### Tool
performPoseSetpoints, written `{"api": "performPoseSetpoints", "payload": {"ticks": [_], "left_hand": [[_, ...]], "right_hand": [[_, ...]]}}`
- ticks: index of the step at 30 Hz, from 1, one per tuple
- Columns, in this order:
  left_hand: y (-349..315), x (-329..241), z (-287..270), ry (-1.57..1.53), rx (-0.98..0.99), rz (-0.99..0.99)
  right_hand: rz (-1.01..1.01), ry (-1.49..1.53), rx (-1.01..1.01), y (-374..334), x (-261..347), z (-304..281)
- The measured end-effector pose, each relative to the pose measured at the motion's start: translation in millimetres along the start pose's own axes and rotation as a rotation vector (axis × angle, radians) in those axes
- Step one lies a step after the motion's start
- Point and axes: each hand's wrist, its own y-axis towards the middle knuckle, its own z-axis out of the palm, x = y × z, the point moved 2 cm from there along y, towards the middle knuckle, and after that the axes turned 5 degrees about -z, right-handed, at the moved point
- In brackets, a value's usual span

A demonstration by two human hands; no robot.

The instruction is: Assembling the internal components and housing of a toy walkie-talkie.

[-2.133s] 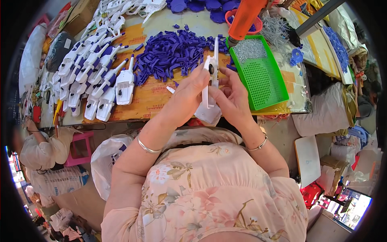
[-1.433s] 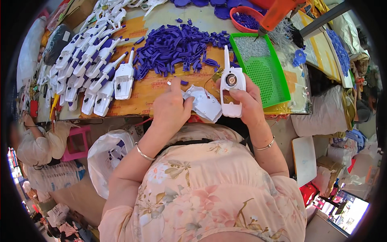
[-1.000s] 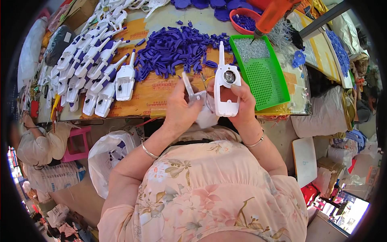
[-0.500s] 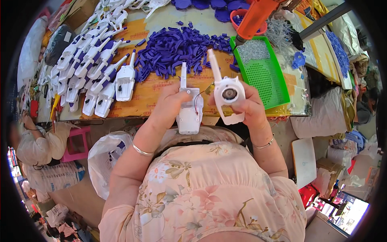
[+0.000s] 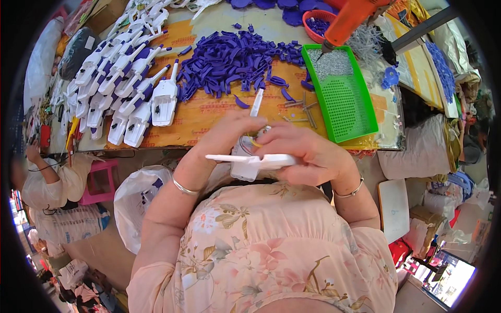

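Note:
My left hand is closed round a white plastic housing half, whose slim handle points away from me past my fingers. Over it, my right hand grips a second white plastic housing part, turned edge-on with its narrow end pointing left. Thin wires show between the two parts near my right fingertips; where they end is hidden by my fingers. Beyond my hands lies a heap of purple plastic pieces. Several finished-looking white housings with purple sides are stacked at the left.
A green tray of small screws stands at the right, under an orange power screwdriver. Behind it is a red basket. Thin metal rods lie beside the tray. A white plastic bag hangs below the table edge at left.
My right hand has moved left to the left-hand housing and turned its white part from face-up to edge-on. The left-hand housing has tilted slightly, its handle leaning right.

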Motion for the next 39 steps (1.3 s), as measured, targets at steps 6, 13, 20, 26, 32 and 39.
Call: {"api": "performPoseSetpoints", "payload": {"ticks": [6, 13, 20, 26, 32, 39], "left_hand": [[-4, 18, 0, -0.693, -0.158, -0.164], [-5, 19, 8, -0.824, -0.204, -0.190], [-4, 9, 12, -1.049, -0.158, -0.047], [-5, 6, 15, -1.142, -0.117, -0.060], [-9, 12, 22, -1.016, -0.156, -0.201], [-11, 15, 23, -0.970, -0.084, -0.155]], "right_hand": [[0.494, 0.630, -0.800, -18, -28, -9], [0.397, 0.589, -0.837, -19, -29, 1], [-0.039, -0.606, -0.253, 2, 19, 15], [0.022, -0.629, -0.245, 1, 23, 16], [0.088, -0.583, -0.630, -2, -7, 2], [0.371, -0.238, -0.606, 4, -16, 8]]}}
